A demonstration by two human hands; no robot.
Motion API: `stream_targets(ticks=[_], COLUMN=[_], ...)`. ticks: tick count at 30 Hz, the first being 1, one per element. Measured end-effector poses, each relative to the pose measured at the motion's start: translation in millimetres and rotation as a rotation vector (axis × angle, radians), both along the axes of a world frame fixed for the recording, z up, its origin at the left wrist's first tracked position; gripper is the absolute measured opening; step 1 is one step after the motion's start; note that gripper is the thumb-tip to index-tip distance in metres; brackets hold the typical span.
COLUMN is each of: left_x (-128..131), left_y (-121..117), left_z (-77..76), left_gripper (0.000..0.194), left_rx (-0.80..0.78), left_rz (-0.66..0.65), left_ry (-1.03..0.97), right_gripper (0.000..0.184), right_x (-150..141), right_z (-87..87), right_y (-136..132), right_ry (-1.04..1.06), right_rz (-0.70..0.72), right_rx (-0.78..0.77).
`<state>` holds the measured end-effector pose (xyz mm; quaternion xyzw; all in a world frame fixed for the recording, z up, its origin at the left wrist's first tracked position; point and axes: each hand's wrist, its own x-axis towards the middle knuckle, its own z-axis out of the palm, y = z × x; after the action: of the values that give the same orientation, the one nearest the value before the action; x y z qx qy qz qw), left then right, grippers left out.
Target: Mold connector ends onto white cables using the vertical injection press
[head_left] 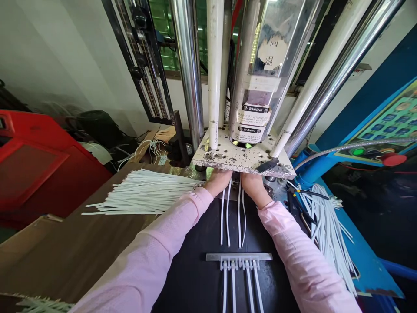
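Both of my hands reach in under the spotted white machine plate (224, 158). Of my left hand (220, 180) only the back and wrist show; the plate hides its fingers. Likewise my right hand (254, 184) has its fingers out of sight beneath the plate. Several white cables (228, 217) run out toward me between the two hands, their cut ends over the black surface (189, 252). Closer to me lies a metal bar (239, 257) with white molded connectors (241, 263) along it and white cables hanging from them.
A large bundle of white cables (146, 191) lies at left on the brown table (97, 239). More cables (325, 226) and yellow-black pliers (311, 193) are at right. Steel columns (189, 65) and white rods (215, 74) flank the plate. A red stop button (393, 159) sits on the control panel.
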<state>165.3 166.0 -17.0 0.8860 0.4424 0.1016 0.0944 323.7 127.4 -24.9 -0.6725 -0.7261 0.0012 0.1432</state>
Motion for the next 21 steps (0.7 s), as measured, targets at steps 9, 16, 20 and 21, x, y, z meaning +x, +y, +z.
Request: stream_targets(ticks=[9, 16, 20, 21], left_x=[-14.8, -112.7, -197.3, -212.6], left_y=[-21.4, -71.3, -152.4, -173.3], left_z=[35.5, 60.3, 34.9, 27.7], left_gripper=[0.049, 0.061, 0.084, 0.094], left_rx=[0.004, 0.040, -0.027, -0.050], left_rz=[-0.027, -0.025, -0.120, -0.122], left_ry=[0.023, -0.052, -0.089, -0.072], right_gripper=[0.041, 0.054, 0.065, 0.069], right_x=[-1.6, 28.0, 49.7, 53.4], right_z=[33.9, 65.1, 41.0, 31.1], right_y=[-27.0, -130.7, -249.5, -278.2], right_ry=[-0.029, 0.031, 0.168, 0.162], right_rz=[-0.093, -0.021, 0.154, 0.134], right_rx=[0.005, 0.080, 0.057, 0.016])
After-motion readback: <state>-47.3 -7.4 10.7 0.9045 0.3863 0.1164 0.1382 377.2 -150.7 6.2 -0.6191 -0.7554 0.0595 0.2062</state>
